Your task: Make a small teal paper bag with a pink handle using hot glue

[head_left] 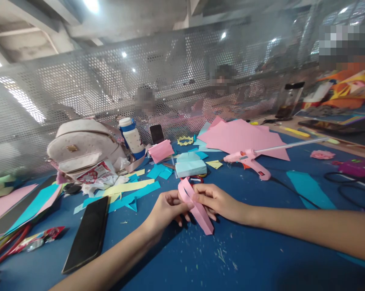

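A folded pink paper strip [203, 218] is held between my two hands at the middle of the table, its loose end slanting down toward me. My left hand [170, 207] pinches it from the left, thumb on top. From the right, my right hand [212, 201] grips the curled upper part with thumb and fingers. Just beyond my hands lies a stack of pale blue paper pieces [190, 165], with red scissor handles [197, 178] partly showing under it. A pink glue gun [251, 161] with a long glue stick rests to the right.
Left are a black phone [88, 234], blue and yellow paper scraps [133, 188], a backpack [83, 145] and a water bottle [132, 137]. Pink sheets [243, 137] lie at the back before a perforated metal screen [176, 81]. A cord trails right from the glue gun. People sit beyond the screen.
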Tool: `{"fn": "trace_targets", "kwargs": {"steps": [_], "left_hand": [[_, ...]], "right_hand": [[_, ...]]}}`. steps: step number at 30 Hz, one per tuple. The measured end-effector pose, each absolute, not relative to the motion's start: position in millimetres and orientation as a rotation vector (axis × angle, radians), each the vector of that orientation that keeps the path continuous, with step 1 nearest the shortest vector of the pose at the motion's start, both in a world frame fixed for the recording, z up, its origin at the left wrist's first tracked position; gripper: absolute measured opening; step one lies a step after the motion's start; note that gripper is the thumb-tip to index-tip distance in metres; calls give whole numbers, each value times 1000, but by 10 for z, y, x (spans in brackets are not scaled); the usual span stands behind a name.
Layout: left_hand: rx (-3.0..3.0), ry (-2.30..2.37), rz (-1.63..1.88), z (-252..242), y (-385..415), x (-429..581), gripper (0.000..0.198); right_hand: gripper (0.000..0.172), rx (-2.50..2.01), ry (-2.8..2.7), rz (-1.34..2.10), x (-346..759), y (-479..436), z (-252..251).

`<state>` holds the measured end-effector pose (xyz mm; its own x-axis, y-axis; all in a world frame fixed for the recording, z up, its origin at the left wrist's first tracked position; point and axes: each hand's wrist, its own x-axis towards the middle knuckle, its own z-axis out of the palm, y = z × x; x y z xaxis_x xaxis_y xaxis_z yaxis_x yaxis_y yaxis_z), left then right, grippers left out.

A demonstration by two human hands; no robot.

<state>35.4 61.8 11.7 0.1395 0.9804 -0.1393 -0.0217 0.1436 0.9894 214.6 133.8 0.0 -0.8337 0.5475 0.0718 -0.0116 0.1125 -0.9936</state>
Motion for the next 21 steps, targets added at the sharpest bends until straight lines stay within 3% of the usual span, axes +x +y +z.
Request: {"fn": "trace_targets", "kwargs": {"steps": [9, 21], "left_hand": [[1134, 1108, 927, 139, 642, 364, 47], [1069, 1172, 1106, 120, 613, 372, 34]], "right_hand": [[31, -522, -1973, 1767, 2137, 1313, 28], [32, -486, -2006, 1730, 2134, 1323, 45]]}}
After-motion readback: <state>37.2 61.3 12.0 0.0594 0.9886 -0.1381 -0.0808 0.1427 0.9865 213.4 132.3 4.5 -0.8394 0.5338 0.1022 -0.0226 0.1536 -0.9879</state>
